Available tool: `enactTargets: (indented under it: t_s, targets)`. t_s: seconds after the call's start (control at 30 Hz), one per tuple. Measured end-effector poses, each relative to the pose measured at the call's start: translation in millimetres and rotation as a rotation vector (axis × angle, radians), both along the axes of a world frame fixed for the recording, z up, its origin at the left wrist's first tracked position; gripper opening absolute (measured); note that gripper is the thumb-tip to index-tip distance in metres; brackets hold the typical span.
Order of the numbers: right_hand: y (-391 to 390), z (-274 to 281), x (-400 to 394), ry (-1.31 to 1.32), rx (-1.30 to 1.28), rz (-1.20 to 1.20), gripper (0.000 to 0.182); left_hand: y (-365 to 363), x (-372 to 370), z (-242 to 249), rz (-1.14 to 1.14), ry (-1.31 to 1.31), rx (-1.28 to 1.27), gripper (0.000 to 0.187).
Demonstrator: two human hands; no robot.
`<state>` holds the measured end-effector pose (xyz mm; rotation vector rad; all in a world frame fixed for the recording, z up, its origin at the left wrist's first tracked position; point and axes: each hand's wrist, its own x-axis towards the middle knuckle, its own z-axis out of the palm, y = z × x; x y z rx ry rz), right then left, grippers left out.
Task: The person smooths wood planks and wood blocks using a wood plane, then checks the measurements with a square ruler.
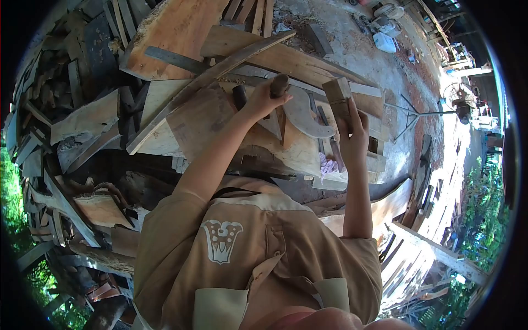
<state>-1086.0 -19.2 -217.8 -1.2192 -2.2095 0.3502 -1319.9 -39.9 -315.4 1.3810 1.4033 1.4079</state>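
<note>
A short squared wooden block (339,97), pale brown with a darker end face, stands tilted right of the frame's centre, gripped from below. Left of it, upper centre, a rounded dark wooden handle (279,85) pokes upward from a closed fist.

A rough plank tabletop (192,129) carries a curved pale board (305,115), long wooden slats (231,60), a dark metal straightedge (176,59) and a crumpled pinkish cloth (329,165) near its edge.
</note>
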Motion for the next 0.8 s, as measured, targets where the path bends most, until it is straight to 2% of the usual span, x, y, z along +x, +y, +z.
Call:
enactTargets:
  t_s: [0.07,0.13,0.2,0.3,0.37,0.43,0.7,0.8]
  targets:
    - [0.7,-19.4,6.9,-0.008,-0.051,-0.054,0.045,2.3,-2.3,1.9,0.011,-0.085,-0.007,0.024]
    - [4.8,-57.7,12.2,-0.174,-0.001,-0.112,0.047,2.8,-3.9,1.5,-0.009,-0.090,-0.035,0.025]
    - [14.6,-118.3,22.5,-0.329,-0.124,-0.205,0.051,4.2,-6.5,0.5,-0.029,-0.087,-0.061,0.027]
    - [9.6,-168.3,24.2,-0.491,-0.211,-0.274,0.057,4.7,-6.6,2.0,-0.043,-0.071,-0.090,0.026]
    - [4.9,-175.1,20.5,-0.468,-0.178,-0.259,0.057,1.9,-4.1,5.4,-0.023,-0.185,-0.088,0.026]
    - [4.3,-179.1,18.0,-0.490,-0.106,-0.285,0.057,-0.5,-2.9,9.9,-0.006,-0.180,-0.075,0.026]
    - [4.5,-182.5,17.6,-0.496,-0.086,-0.269,0.057,-0.2,2.2,5.6,-0.014,-0.172,-0.034,0.027]
    - [5.5,-183.3,16.9,-0.503,-0.065,-0.278,0.058,-3.3,5.5,0.5,0.062,-0.182,-0.027,0.028]
